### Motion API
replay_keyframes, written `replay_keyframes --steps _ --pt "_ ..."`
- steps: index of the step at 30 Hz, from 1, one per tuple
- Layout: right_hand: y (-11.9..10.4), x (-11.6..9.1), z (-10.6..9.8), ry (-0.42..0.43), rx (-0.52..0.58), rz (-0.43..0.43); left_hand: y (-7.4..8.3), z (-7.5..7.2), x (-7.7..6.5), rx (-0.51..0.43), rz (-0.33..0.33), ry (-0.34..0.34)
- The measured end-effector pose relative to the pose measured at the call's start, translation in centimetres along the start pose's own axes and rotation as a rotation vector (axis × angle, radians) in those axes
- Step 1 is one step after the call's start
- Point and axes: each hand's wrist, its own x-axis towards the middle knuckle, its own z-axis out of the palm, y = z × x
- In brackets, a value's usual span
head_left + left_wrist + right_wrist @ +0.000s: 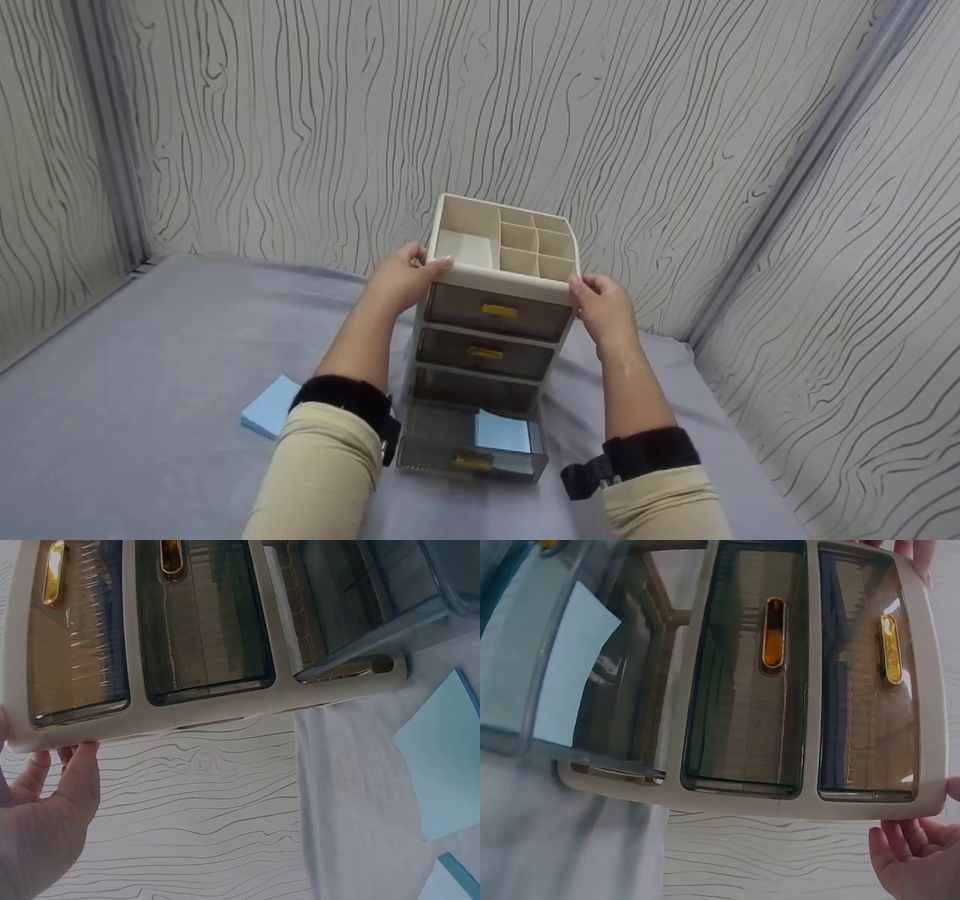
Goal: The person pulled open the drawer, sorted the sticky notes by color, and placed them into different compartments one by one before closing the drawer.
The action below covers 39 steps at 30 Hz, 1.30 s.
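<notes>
A cream desktop drawer organizer (501,279) with smoky see-through drawers stands in front of me in the head view. Its divided top tray (469,212) faces up. My left hand (401,279) grips the upper left front corner, thumb over the rim and fingers along the side. At the opposite corner, my right hand (606,309) holds the organizer likewise; in the right wrist view its fingers (905,844) curl at the side wall. The bottom drawer (439,431) is pulled out, with a light blue paper stack (502,433) inside. The two upper drawers (206,622) are closed.
Another light blue paper stack (268,407) lies on the grey cloth-covered table (165,360), left of the organizer and partly behind my left forearm. Wood-grain patterned walls (315,112) enclose the table at the back and both sides.
</notes>
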Motion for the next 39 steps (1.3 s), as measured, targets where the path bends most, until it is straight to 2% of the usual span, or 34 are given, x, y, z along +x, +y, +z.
replay_keyframes --steps 4,9,14,22,30,34,39 --pt "0.6 0.3 -0.1 -0.024 0.1 0.036 0.0 0.2 0.0 -0.005 -0.014 0.001" --pt "1.3 0.4 -0.1 -0.03 0.153 0.041 -0.1 0.3 0.0 -0.012 -0.032 0.002" --pt "1.4 0.4 -0.4 -0.03 0.145 0.047 0.0 0.3 0.0 -0.013 -0.009 -0.011" --pt "1.2 0.5 -0.4 -0.053 0.19 0.051 0.3 -0.1 -0.2 -0.014 0.011 -0.021" --pt "1.6 0.4 -0.3 -0.053 0.193 0.049 -0.1 0.6 -0.2 0.006 0.007 0.021" --pt "1.4 0.5 -0.2 -0.066 0.193 0.061 -1.2 0.3 -0.4 0.012 0.049 0.007" --pt "1.0 0.7 -0.2 -0.069 0.194 0.07 -4.3 -0.8 -0.6 0.059 0.075 -0.046"
